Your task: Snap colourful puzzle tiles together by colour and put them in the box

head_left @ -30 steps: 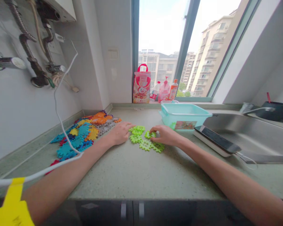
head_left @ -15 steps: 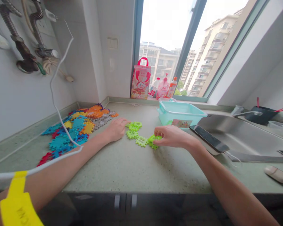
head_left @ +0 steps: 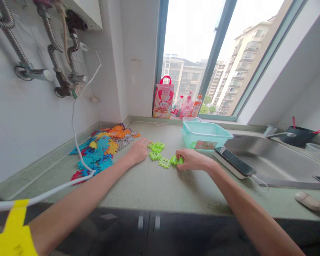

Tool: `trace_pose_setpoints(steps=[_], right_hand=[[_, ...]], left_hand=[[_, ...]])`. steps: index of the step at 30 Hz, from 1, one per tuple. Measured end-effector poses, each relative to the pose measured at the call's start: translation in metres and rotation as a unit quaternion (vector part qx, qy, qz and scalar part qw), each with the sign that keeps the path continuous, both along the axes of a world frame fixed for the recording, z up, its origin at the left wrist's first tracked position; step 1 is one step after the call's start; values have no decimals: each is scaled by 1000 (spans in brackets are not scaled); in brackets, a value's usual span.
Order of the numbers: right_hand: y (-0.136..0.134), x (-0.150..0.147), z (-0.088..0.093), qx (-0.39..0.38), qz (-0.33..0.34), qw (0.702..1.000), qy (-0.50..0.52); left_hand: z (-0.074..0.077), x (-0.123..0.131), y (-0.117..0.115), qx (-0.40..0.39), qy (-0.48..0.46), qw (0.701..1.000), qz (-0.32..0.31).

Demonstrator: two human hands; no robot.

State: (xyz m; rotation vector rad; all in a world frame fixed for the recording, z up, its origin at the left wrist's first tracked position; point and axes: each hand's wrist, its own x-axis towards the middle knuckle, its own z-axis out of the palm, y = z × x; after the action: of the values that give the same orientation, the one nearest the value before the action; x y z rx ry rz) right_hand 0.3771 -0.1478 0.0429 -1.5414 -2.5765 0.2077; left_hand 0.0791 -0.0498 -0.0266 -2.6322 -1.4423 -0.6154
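Note:
Several lime-green gear-edged plastic building pieces (head_left: pixel 164 163) lie in a curved row on the counter. My right hand (head_left: pixel 193 159) is closed around the right end of the row, thumb and fingers on a green building piece (head_left: pixel 176 160). At the left end my left hand (head_left: pixel 139 150) rests flat on the counter, fingers stretched out beside a green piece (head_left: pixel 156 147); whether the fingertips touch it I cannot tell. Farther left is a pile of blue, yellow, orange, red and grey pieces (head_left: pixel 102 145) of the same kind.
Behind my right hand stands a turquoise plastic tub (head_left: pixel 202 134). A phone (head_left: pixel 234 161) lies by the steel sink (head_left: pixel 277 161). A white cable (head_left: pixel 74 124) hangs in front of the pile. Bottles and a pink bag (head_left: pixel 163 101) line the window sill.
The camera view has turned slightly left and up. My right hand still grips the green piece at the row's right end. My left hand stays at the left end.

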Motion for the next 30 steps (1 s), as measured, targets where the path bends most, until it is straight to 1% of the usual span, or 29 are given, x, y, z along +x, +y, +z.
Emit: trace_pose_setpoints(steps=[3,6,8,13,17,20,23,27,30], right_hand=[[4,-2,-3,30,29,998,50],[7,-10,-10,71,54,987,137],[8,-18,-16,84,70,979,171],[6,-30,-27,79,101,979,156],[5,-32,-32,75,96,984,132],[4,-34,-34,67,88,987,118],[4,-36,-34,61,84,987,120],[6,-31,-31,50,96,986,126],[10,-21,-29,40,110,984,137]], left_hand=[[-2,0,3,9,-13,1000,-27],[0,-1,4,23,-43,997,-60],[2,-1,4,27,-53,995,-74],[7,0,2,36,-64,992,-99],[19,-2,-8,40,-79,991,-100],[31,-6,-22,-17,-88,992,-85],[40,-9,-32,-59,-63,993,-84],[42,-9,-37,-65,-20,994,-87],[41,-6,-37,-83,-26,992,-90]])
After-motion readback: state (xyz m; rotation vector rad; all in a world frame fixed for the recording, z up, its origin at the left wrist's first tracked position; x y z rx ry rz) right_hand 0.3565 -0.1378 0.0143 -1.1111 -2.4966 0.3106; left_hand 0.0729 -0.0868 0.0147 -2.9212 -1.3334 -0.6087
